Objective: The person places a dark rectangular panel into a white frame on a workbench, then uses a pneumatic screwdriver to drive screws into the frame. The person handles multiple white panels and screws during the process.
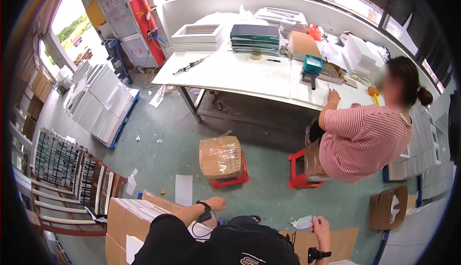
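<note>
My left hand [216,203] is held in front of my body with its fingers loosely curled, and nothing shows in it. It is nearest to an open carton [115,229] packed with white sheets or strips. On the other side, my right hand [320,227] is raised with its fingers bent in, and I see nothing in its grasp. Just left of those fingers, a crumpled white scrap [302,222] appears to lie on the floor. Ahead of me, a taped brown carton [220,157] rests on a red plastic stool [244,174].
A person [365,140] in a striped shirt sits at a long white worktable [206,75]. White frames [196,35], dark green stacked panels [254,38] and a teal tool [312,66] lie on it. At left stand a loaded blue pallet [126,118] and a frame rack [72,207].
</note>
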{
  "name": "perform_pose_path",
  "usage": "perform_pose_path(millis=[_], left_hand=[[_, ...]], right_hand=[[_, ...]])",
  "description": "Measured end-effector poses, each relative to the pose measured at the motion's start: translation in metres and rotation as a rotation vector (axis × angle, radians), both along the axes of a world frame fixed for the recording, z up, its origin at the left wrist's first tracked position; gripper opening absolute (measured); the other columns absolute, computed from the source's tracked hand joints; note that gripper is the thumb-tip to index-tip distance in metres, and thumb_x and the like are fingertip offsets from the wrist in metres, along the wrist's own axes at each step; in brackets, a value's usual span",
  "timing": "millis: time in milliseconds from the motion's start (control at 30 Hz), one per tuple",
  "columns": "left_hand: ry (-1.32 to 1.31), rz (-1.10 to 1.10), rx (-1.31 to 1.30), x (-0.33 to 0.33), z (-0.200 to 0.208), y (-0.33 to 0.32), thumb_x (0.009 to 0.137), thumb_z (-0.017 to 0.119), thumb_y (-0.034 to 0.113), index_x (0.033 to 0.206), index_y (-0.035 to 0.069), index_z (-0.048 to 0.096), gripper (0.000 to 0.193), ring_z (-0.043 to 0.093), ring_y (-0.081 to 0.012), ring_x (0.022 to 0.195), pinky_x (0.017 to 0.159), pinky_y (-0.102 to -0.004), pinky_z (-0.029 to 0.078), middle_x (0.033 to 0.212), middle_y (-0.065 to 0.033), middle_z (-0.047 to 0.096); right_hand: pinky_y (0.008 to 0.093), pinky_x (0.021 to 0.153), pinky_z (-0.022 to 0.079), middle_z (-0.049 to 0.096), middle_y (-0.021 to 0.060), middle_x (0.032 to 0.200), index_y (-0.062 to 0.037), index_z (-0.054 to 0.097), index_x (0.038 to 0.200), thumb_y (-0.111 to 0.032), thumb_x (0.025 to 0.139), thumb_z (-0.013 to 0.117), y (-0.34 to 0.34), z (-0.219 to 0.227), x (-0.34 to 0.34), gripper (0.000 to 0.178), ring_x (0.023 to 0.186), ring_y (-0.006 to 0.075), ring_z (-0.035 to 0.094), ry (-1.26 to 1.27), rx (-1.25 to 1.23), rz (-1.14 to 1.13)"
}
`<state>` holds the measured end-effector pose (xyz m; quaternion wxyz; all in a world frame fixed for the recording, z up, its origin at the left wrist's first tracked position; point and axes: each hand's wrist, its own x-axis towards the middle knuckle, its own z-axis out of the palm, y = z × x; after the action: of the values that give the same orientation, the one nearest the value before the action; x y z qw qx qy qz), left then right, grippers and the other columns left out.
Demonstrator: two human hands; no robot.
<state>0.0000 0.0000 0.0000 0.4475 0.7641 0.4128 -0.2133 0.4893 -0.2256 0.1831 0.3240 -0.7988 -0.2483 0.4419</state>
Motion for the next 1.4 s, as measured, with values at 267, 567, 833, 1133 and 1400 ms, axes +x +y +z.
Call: perform_pose_path(millis=[267, 567, 833, 1133, 1400], left_hand=[[-0.031, 0.062, -0.007, 0.001, 0.013, 0.054, 0.095, 0.061, 0.037, 0.119, 0.007, 0.070, 0.040, 0.068, -0.0444, 0.108, 0.096, -0.0518, 0.053, 0.112, -0.0247, 0.073], [-0.205, 0.435, 0.322, 0.104, 0.121, 0.241, 0.096, 0.064, 0.026, 0.100, 0.005, 0.070, 0.023, 0.069, -0.0412, 0.089, 0.079, -0.0488, 0.053, 0.091, -0.0209, 0.072], [-0.503, 0.902, 0.640, 0.160, 0.211, 0.483, 0.095, 0.071, 0.025, 0.096, 0.002, 0.069, 0.023, 0.068, -0.0246, 0.073, 0.071, -0.0374, 0.052, 0.078, -0.0143, 0.070], [-0.508, 0.890, 0.889, 0.218, 0.173, 0.750, 0.094, 0.068, 0.025, 0.115, 0.008, 0.074, 0.028, 0.072, -0.0286, 0.090, 0.083, -0.0389, 0.055, 0.096, -0.0141, 0.075], [-0.480, 0.682, 0.933, 0.250, 0.116, 0.856, 0.091, 0.067, 0.021, 0.115, 0.009, 0.075, 0.027, 0.063, -0.0343, 0.100, 0.089, -0.0437, 0.050, 0.102, -0.0124, 0.069]], right_hand=[[0.0281, 0.059, 0.049, 0.068, 0.0049, 0.074, 0.0003, 0.068, 0.093, -0.030, 0.101, 0.064, 0.227, 0.043, -0.018, 0.032, 0.063, 0.0108, 0.063, 0.064, 0.036, 0.370], [0.0355, 0.066, 0.051, 0.071, 0.0124, 0.079, 0.0005, 0.070, 0.100, -0.032, 0.100, 0.063, 0.431, 0.057, -0.015, 0.034, 0.069, 0.0217, 0.068, -0.013, 0.140, 0.737], [0.0407, 0.071, 0.052, 0.071, 0.0186, 0.083, 0.0006, 0.069, 0.102, -0.032, 0.100, 0.064, 0.553, 0.078, -0.016, 0.033, 0.077, 0.0333, 0.070, -0.081, 0.272, 0.786], [0.0299, 0.064, 0.050, 0.071, 0.0072, 0.078, 0.0001, 0.069, 0.105, -0.032, 0.101, 0.063, 0.643, 0.072, -0.002, 0.032, 0.069, 0.0135, 0.065, 0.054, 0.150, 0.632], [0.0277, 0.067, 0.051, 0.071, 0.0060, 0.080, 0.0014, 0.070, 0.106, -0.029, 0.101, 0.063, 0.778, 0.045, -0.006, 0.031, 0.071, 0.0127, 0.065, 0.135, 0.102, 0.391]])
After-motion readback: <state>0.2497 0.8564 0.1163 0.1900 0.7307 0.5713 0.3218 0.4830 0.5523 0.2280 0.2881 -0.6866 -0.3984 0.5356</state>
